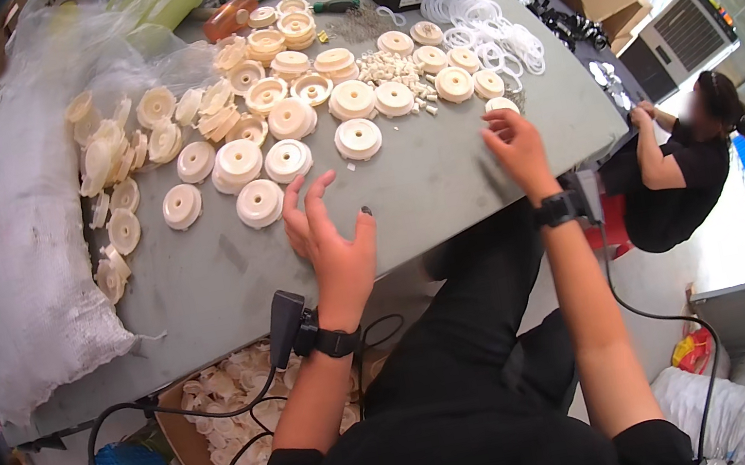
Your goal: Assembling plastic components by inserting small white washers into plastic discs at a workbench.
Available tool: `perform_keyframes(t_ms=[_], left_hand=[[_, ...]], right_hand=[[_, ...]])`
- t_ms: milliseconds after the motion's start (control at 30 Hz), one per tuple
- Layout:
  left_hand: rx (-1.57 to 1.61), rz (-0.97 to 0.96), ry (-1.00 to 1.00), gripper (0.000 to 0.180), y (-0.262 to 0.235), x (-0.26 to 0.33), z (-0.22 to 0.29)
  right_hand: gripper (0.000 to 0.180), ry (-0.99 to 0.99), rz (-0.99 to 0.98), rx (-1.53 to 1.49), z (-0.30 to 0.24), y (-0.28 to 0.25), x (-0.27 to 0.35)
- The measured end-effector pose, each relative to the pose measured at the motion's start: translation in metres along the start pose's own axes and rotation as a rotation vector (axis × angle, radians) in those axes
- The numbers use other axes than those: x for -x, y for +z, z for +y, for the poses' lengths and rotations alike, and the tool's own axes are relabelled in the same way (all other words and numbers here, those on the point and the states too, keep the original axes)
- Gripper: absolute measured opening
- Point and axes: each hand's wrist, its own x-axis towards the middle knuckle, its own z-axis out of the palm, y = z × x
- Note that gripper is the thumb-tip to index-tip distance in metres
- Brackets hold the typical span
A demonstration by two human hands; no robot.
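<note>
My left hand point(334, 254) hovers over the near part of the table with its fingers apart and nothing in it. Closest to it are two cream round plastic parts, one point(260, 203) to its left and one point(288, 160) just beyond its fingertips. My right hand point(519, 149) is farther right, fingers bent and thumb apart from them. Its fingertips are at the near edge of another cream disc point(500, 105); whether they touch it I cannot tell. Small white cylindrical pieces point(395, 71) lie heaped between the discs, with thin wire pieces point(356, 28) behind.
White plastic rings point(496, 29) lie at the far right of the grey table point(416, 196). A bulging white sack point(19, 242) fills the left side. Below the edge stands a carton of cream parts point(229, 404). A green-handled screwdriver point(336, 5) lies at the back. Another person point(691, 164) works at right.
</note>
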Motion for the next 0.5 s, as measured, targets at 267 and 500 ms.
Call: perform_keyframes(t_ms=[267, 500], left_hand=[[0.09, -0.073, 0.039, 0.03, -0.054, -0.008, -0.02], [0.041, 0.073, 0.048, 0.027, -0.089, -0.019, -0.026]], right_hand=[[0.026, -0.043, 0.144, 0.399, -0.02, 0.07, -0.024], [0.021, -0.024, 0.207, 0.17, -0.005, 0.07, -0.025]])
